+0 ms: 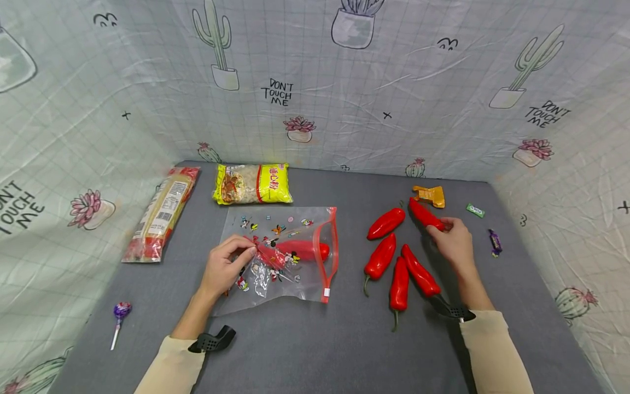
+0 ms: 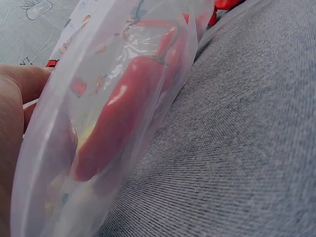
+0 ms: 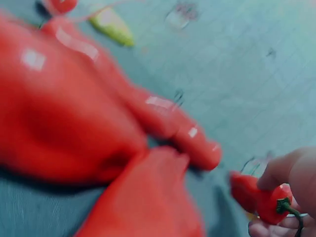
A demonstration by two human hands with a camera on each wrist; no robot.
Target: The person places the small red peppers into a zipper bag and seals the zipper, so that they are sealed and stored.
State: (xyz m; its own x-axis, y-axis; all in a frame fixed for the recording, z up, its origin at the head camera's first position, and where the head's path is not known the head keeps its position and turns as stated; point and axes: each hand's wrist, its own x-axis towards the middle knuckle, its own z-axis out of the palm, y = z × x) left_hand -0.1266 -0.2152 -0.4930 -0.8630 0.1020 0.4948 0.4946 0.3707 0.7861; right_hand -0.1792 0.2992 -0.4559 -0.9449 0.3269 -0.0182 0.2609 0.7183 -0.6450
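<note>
A clear zip bag (image 1: pixel 268 219) printed with cartoon figures lies with its red-edged mouth facing right. Red chili peppers (image 2: pixel 123 113) show through its film. My left hand (image 1: pixel 225 266) pinches the upper film of the bag between thumb and fingers. Over on the right, my right hand (image 1: pixel 454 241) grips a red chili pepper (image 1: pixel 422 212) near its stem end; the green stem shows in the right wrist view. Between the bag and that hand lie several more peppers, among them one upper pepper (image 1: pixel 386 223) and one lower pepper (image 1: pixel 399 284).
A yellow noodle packet (image 1: pixel 253 184) lies behind the bag, with a long red-ended packet (image 1: pixel 162 216) to its left. A purple lollipop (image 1: pixel 120 317) is at the left. Back right are an orange wrapper (image 1: pixel 430 196), a green candy (image 1: pixel 475 210) and a purple candy (image 1: pixel 495 242).
</note>
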